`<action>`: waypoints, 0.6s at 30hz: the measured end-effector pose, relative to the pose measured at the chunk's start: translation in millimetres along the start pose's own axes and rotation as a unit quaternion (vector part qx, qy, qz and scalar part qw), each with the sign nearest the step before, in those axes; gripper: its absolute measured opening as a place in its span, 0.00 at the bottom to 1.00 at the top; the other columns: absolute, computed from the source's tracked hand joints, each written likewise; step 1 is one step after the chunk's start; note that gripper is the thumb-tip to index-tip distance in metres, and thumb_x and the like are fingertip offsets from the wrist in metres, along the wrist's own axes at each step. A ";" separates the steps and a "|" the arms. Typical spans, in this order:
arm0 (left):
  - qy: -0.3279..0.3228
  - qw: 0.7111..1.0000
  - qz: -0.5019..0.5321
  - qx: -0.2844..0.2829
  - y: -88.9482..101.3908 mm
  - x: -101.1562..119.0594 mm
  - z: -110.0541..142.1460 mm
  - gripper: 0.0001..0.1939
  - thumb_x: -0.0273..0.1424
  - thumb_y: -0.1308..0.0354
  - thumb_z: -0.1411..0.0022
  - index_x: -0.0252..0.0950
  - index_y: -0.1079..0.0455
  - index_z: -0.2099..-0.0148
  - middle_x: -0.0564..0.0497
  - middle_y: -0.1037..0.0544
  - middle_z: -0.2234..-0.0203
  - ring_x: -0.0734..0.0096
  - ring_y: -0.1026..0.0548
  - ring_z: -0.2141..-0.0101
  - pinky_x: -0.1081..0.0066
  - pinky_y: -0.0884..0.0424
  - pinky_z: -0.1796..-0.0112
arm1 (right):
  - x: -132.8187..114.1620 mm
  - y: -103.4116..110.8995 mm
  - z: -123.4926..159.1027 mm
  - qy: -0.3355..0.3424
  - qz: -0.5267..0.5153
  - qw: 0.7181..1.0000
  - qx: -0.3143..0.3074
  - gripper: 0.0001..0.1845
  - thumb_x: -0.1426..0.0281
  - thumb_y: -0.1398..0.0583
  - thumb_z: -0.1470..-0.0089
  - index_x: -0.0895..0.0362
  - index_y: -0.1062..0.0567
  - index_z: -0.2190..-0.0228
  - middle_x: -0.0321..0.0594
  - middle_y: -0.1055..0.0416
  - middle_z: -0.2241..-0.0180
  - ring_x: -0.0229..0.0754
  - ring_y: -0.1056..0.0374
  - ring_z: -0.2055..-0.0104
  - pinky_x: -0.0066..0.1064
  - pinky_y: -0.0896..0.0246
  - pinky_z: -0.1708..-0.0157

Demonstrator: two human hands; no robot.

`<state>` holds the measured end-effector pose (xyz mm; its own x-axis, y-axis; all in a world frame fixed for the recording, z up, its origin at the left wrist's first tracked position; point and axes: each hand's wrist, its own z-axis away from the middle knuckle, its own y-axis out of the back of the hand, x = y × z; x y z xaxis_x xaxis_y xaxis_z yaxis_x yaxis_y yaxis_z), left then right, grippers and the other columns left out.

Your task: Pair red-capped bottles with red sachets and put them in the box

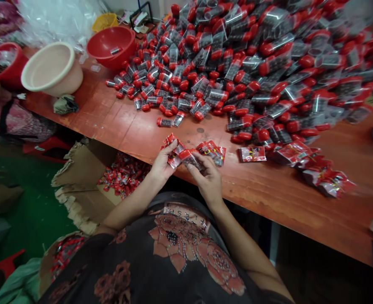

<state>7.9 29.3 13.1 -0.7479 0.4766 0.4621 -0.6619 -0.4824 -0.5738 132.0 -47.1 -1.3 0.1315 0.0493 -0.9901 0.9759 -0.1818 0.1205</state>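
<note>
Reddish-brown wooden tabletop [126,131] runs across the view, and just over its near edge the person's left hand [163,162] and right hand [207,179] hold a joined strip of red-and-clear packets [182,154] between them. The fingers [171,147] of both hands are curled together and clamped on the strip, the left hand at its far end and the right hand on a see-through part nearer the middle.

More packets [212,152] lie on the table just beside the right hand. Further right are a single flat packet [252,154] and a loose pile of packets [319,175]. Beyond them, a big heap of clear tubes with red caps [237,71] spreads across the table.

Past the heap's left end stand a red bowl [110,52] with one tube [116,50] inside, a cream basin [52,69] and a red bucket [7,65]. Below the table edge, a torn cardboard box [82,177] holds more red packets [125,175].
</note>
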 end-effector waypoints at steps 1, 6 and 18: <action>-0.001 1.000 -0.001 -0.003 0.3 -0.4 0.3 0.05 0.24 0.35 0.47 0.33 0.30 0.71 0.54 0.23 0.77 0.77 0.26 0.76 0.74 0.29 0.67 | 0.7 -0.1 -0.8 -0.008 -0.008 1.000 -0.004 0.20 0.66 0.38 0.46 0.44 0.26 0.51 0.39 0.30 0.57 0.44 0.32 0.57 0.42 0.35 0.55; -0.012 1.000 -0.022 -0.001 -0.4 -1.5 2.9 0.05 0.25 0.35 0.48 0.33 0.29 0.70 0.53 0.23 0.77 0.75 0.25 0.76 0.73 0.29 0.67 | -0.6 4.2 -5.4 -0.047 -0.041 0.997 -0.043 0.18 0.67 0.37 0.49 0.44 0.22 0.55 0.38 0.28 0.60 0.44 0.32 0.57 0.44 0.37 0.53; -0.009 0.996 -0.086 0.000 -2.1 -2.4 5.9 0.06 0.27 0.33 0.51 0.33 0.28 0.72 0.53 0.24 0.80 0.72 0.25 0.77 0.69 0.28 0.66 | -3.9 18.2 -18.8 -0.065 -0.031 0.988 -0.134 0.16 0.67 0.36 0.52 0.44 0.20 0.59 0.36 0.28 0.66 0.42 0.33 0.62 0.43 0.38 0.56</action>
<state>10.8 24.8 17.3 -0.6245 0.5386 0.5656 -0.7801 -0.3953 -0.4849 152.5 -32.2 6.1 0.0642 -0.0784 -0.9949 0.9947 0.0850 0.0575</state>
